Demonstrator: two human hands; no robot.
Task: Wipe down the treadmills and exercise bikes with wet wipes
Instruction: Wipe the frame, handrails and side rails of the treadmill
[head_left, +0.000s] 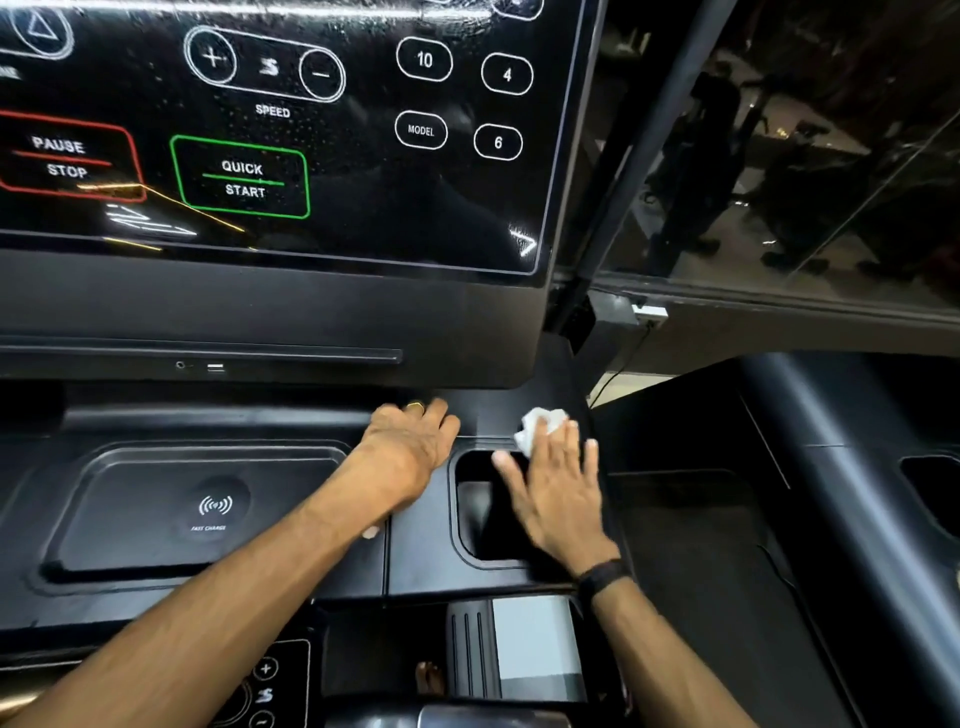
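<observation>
Here the right hand (553, 493), grip flat and open, presses the crumpled white wet wipe (537, 428) under its fingertips; best to sweep around the black cup-holder recess (480, 519) below the palm. Left hand (410, 447) braces open.

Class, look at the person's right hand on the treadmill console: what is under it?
A crumpled white wipe sticks out beneath the fingers of the right hand, and the palm overlaps the dark cup holder recess. How much wipe lies under the hand is hidden.

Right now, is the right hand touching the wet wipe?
Touching. The head view shows the right hand with straight fingers laid over the crumpled white wet wipe, pressing it on the console ledge behind the cup holder.
</observation>
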